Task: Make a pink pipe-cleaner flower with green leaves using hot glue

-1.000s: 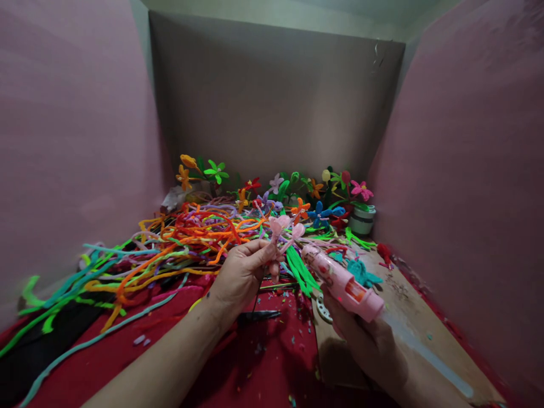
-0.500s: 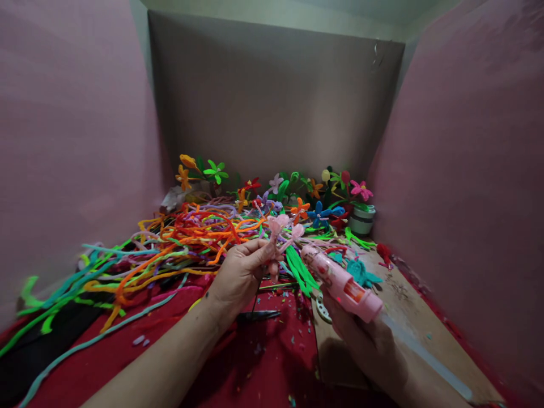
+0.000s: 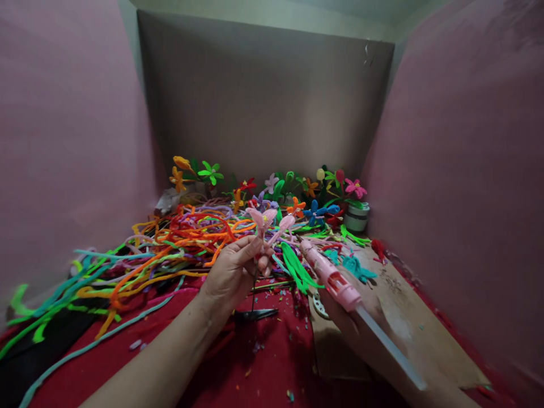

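Head view: at 1 o'clock, small white pot (image 3: 356,217) holding pipe-cleaner flowers (image 3: 351,186), against the cardboard backdrop (image 3: 263,96). Left hand (image 3: 232,271), fingers pinched on the stem of a pink pipe-cleaner flower (image 3: 264,218), at centre above the red-covered counter (image 3: 255,362). Right hand (image 3: 361,328), at 4 o'clock, fingers wrapped around a pink glue gun (image 3: 331,275), nozzle just beside the flower. Tangled pile of pipe cleaners (image 3: 170,238) sprawling at 10 o'clock. Cardboard sheet (image 3: 408,334) beneath the gun; black scissors (image 3: 255,313) under the left wrist.
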Motion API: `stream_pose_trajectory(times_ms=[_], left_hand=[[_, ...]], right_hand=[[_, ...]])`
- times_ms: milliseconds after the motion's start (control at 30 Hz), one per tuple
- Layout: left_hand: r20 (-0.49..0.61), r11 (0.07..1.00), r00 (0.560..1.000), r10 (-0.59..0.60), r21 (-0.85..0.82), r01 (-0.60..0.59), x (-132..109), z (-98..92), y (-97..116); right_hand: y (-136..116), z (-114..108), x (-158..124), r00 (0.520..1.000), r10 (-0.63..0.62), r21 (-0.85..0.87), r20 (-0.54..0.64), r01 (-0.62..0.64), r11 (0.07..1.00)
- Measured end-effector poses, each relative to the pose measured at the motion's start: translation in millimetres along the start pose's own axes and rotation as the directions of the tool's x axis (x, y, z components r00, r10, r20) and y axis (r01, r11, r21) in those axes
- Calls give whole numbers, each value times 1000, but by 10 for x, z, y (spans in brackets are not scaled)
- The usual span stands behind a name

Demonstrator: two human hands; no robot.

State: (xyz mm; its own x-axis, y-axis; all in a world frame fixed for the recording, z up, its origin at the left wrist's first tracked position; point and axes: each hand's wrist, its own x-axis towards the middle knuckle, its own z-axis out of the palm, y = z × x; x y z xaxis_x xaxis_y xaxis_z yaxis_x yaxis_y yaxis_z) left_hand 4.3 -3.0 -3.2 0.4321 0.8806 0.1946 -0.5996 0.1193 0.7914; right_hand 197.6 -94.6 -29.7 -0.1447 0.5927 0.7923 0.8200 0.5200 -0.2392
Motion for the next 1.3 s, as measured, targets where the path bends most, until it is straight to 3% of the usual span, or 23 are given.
stream_pose_trajectory(times_ms=[100, 133, 267, 333, 433, 533, 667, 867, 967, 1033, 1067, 1133, 1200, 1300], left_hand=[[-1, 1000, 1000, 4, 4, -4, 11, 3, 6], [-2, 1000, 1000, 1, 18, -1, 15, 3, 7], [-13, 998, 1000, -28, 51, 28, 31, 5, -3], [-10, 998, 999, -31, 54, 32, 30, 15, -18], [1, 999, 1000, -29, 42, 29, 19, 40, -44], [3, 999, 1000, -28, 42, 28, 14, 58, -61], [3, 998, 1000, -26, 50, 25, 22, 56, -69], [-7, 998, 999, -41, 51, 41, 4, 54, -72], [-6, 999, 999, -41, 4, 41, -30, 78, -69], [12, 996, 997, -80, -23, 80, -58, 109, -68], [21, 995, 996, -90, -42, 91, -74, 127, -70], [36, 992, 995, -96, -85, 99, -107, 165, -79], [49, 988, 994, -100, -111, 105, -138, 199, -93], [72, 983, 990, -120, -128, 128, -165, 230, -113]], right_hand=[[207, -173, -126, 991, -121, -228, -52, 107, 968], [289, -256, -212, 993, -104, -303, -47, 86, 949], [574, -649, -639, 980, 198, -500, 29, -158, 851], [673, -815, -796, 906, 412, -600, 93, -279, 750], [788, -962, -869, 792, 591, -711, 153, -328, 623], [871, -995, -795, 721, 669, -738, 181, -350, 577], [917, -954, -683, 664, 715, -731, 221, -373, 572], [944, -972, -684, 670, 690, -740, 273, -312, 596], [880, -970, -625, 739, 623, -739, 255, -266, 619], [720, -885, -502, 832, 526, -625, 179, -317, 714], [599, -811, -415, 861, 484, -481, 155, -363, 798], [300, -612, -205, 861, 433, -54, 267, -435, 899], [-8, -376, 26, 813, 473, 304, 340, -570, 763], [-336, -54, 325, 694, 606, 623, 388, -682, 382]])
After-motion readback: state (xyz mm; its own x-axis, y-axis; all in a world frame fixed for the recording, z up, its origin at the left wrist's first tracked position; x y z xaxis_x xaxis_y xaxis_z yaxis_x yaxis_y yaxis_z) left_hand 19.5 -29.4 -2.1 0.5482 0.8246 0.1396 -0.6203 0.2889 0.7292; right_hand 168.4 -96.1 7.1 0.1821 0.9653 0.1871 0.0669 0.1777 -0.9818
